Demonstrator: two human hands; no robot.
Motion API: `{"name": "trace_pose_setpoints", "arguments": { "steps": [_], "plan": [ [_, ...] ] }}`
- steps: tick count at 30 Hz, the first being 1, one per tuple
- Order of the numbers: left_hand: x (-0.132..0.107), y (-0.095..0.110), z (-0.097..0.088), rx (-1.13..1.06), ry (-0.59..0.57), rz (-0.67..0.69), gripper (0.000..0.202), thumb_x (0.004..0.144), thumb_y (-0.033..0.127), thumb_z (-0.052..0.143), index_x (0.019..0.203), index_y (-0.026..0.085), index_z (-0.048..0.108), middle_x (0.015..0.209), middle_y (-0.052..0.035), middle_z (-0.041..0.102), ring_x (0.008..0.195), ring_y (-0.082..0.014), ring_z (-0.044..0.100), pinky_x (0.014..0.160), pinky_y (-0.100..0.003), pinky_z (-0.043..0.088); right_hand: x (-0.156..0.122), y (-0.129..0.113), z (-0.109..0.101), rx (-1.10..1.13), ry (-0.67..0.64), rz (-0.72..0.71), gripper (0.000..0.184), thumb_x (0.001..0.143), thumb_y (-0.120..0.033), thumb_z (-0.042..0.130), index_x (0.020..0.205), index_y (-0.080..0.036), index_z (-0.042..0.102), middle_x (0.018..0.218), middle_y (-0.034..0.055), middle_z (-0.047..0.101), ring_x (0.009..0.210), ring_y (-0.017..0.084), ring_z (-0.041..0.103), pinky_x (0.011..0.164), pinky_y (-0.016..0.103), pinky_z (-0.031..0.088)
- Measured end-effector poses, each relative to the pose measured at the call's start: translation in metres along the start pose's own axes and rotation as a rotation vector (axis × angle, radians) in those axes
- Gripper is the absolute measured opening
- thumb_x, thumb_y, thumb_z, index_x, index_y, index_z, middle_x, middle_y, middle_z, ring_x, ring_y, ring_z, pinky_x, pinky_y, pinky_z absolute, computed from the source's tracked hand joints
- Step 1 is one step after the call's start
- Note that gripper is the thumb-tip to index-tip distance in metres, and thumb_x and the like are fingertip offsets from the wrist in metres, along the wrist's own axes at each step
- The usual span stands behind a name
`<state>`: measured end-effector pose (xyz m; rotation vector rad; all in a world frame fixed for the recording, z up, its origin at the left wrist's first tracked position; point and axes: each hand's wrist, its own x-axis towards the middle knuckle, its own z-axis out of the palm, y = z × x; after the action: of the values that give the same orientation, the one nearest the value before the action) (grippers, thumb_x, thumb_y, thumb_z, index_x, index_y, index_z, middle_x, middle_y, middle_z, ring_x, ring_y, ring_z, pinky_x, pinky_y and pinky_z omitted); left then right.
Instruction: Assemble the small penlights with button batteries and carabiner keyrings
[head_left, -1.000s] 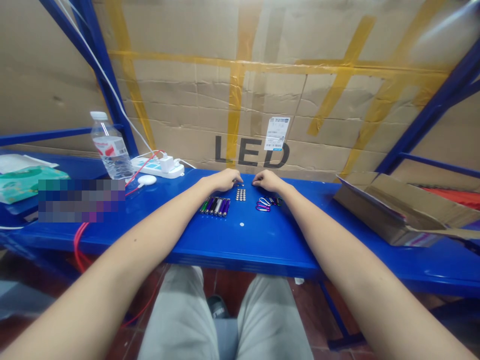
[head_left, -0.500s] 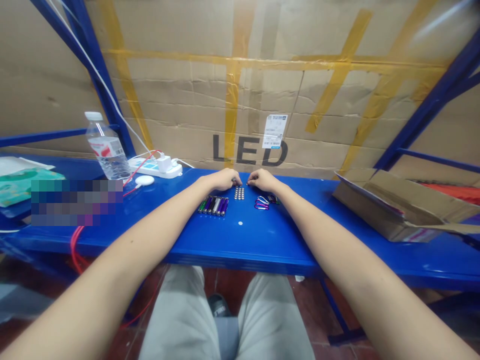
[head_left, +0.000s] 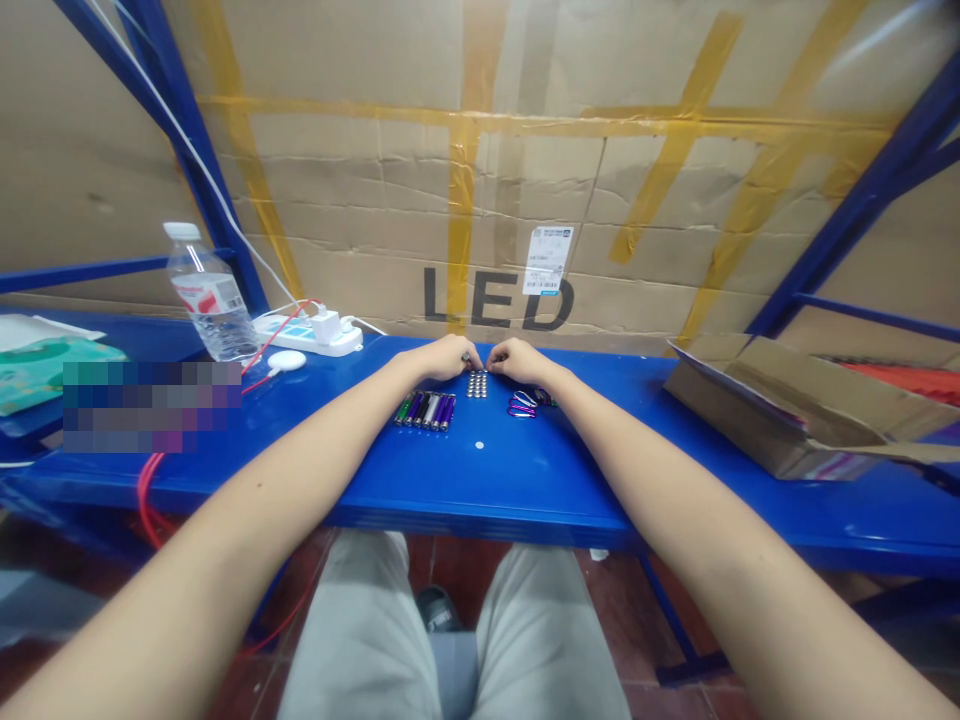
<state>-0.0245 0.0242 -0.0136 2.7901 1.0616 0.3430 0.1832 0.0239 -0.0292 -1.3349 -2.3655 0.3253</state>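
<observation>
My left hand (head_left: 445, 357) and my right hand (head_left: 514, 358) rest at the far side of the blue table (head_left: 525, 480), fingertips pinched together and nearly touching over a small dark thing I cannot make out. Just in front of them lies a block of small silver button cells (head_left: 478, 384). A row of several small coloured flashlights (head_left: 427, 410) lies left of it, under my left wrist. Coloured carabiner clips (head_left: 523, 405) lie to the right, beside my right wrist. A single white button cell (head_left: 480, 445) lies nearer to me.
A water bottle (head_left: 211, 297), a white power strip (head_left: 309, 333) with a charger and red and white cables, and a white puck (head_left: 286, 361) stand at the left. An open cardboard box (head_left: 795, 410) lies at the right. A taped cardboard wall marked LED stands behind.
My right hand has slid left toward my left hand, so the fingertips now nearly meet above the button cells. The view has shifted slightly.
</observation>
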Motion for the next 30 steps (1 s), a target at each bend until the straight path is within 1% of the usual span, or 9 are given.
{"name": "trace_pose_setpoints", "arguments": {
  "steps": [4, 9, 13, 19, 23, 25, 27, 30],
  "plan": [
    [0.000, 0.001, 0.000, -0.012, -0.004, -0.018, 0.049, 0.076, 0.003, 0.048, 0.111, 0.020, 0.078, 0.113, -0.0052, 0.076, 0.101, -0.0193, 0.068, 0.091, -0.026, 0.048, -0.002, -0.003, -0.001, 0.012, -0.014, -0.008, 0.014, 0.081, -0.017, 0.064, 0.087, -0.016, 0.077, 0.082, 0.0021, 0.074, 0.077, 0.015, 0.062, 0.072, 0.022, 0.044],
    [-0.002, 0.003, -0.001, -0.032, 0.001, -0.026, 0.046, 0.078, 0.006, 0.048, 0.110, 0.019, 0.078, 0.114, -0.0064, 0.076, 0.103, -0.0201, 0.067, 0.090, -0.027, 0.048, -0.004, -0.006, -0.002, 0.032, -0.012, -0.008, 0.014, 0.080, -0.016, 0.064, 0.084, -0.016, 0.077, 0.079, 0.0017, 0.073, 0.073, 0.014, 0.060, 0.072, 0.023, 0.044],
    [-0.002, 0.004, -0.001, -0.052, 0.005, -0.023, 0.044, 0.079, 0.007, 0.049, 0.110, 0.019, 0.078, 0.113, -0.0059, 0.076, 0.100, -0.0192, 0.068, 0.088, -0.027, 0.048, -0.005, -0.009, -0.002, 0.041, -0.017, 0.007, 0.014, 0.080, -0.017, 0.064, 0.084, -0.016, 0.077, 0.077, 0.0014, 0.072, 0.072, 0.014, 0.060, 0.072, 0.022, 0.044],
    [-0.002, 0.002, 0.000, -0.081, 0.016, -0.040, 0.044, 0.077, 0.006, 0.049, 0.107, 0.019, 0.079, 0.107, -0.0059, 0.077, 0.094, -0.0188, 0.068, 0.085, -0.027, 0.048, -0.006, -0.010, -0.003, 0.044, -0.022, 0.002, 0.014, 0.081, -0.016, 0.064, 0.084, -0.016, 0.077, 0.079, 0.0015, 0.073, 0.074, 0.014, 0.060, 0.069, 0.021, 0.043],
    [-0.002, 0.000, 0.001, -0.111, 0.020, -0.063, 0.044, 0.076, 0.004, 0.049, 0.105, 0.020, 0.079, 0.101, -0.0042, 0.078, 0.092, -0.0177, 0.068, 0.082, -0.027, 0.049, -0.006, -0.009, -0.003, 0.050, -0.021, 0.007, 0.014, 0.081, -0.017, 0.064, 0.086, -0.016, 0.077, 0.080, 0.0016, 0.074, 0.075, 0.014, 0.062, 0.070, 0.022, 0.045],
    [-0.002, -0.001, 0.001, -0.120, 0.024, -0.072, 0.041, 0.078, 0.005, 0.050, 0.104, 0.021, 0.078, 0.100, -0.0034, 0.077, 0.091, -0.0174, 0.068, 0.083, -0.027, 0.049, -0.006, -0.009, -0.003, 0.063, -0.021, 0.015, 0.014, 0.081, -0.016, 0.064, 0.087, -0.016, 0.077, 0.082, 0.0021, 0.075, 0.076, 0.015, 0.064, 0.072, 0.022, 0.046],
    [-0.003, -0.002, -0.001, -0.113, 0.068, -0.096, 0.034, 0.083, 0.011, 0.053, 0.106, 0.020, 0.077, 0.104, -0.0046, 0.077, 0.096, -0.0184, 0.067, 0.086, -0.028, 0.048, -0.006, -0.008, -0.005, 0.081, -0.013, 0.029, 0.016, 0.082, -0.015, 0.063, 0.087, -0.016, 0.077, 0.086, 0.0037, 0.076, 0.080, 0.016, 0.065, 0.075, 0.023, 0.047],
    [-0.010, -0.002, -0.009, -0.103, 0.196, -0.164, 0.029, 0.085, 0.023, 0.060, 0.111, 0.017, 0.072, 0.115, -0.0093, 0.073, 0.107, -0.0222, 0.064, 0.092, -0.031, 0.047, -0.011, -0.005, -0.010, 0.099, 0.034, 0.069, 0.022, 0.083, -0.010, 0.058, 0.091, -0.014, 0.078, 0.096, 0.0071, 0.077, 0.087, 0.018, 0.067, 0.080, 0.024, 0.049]
  ]
}}
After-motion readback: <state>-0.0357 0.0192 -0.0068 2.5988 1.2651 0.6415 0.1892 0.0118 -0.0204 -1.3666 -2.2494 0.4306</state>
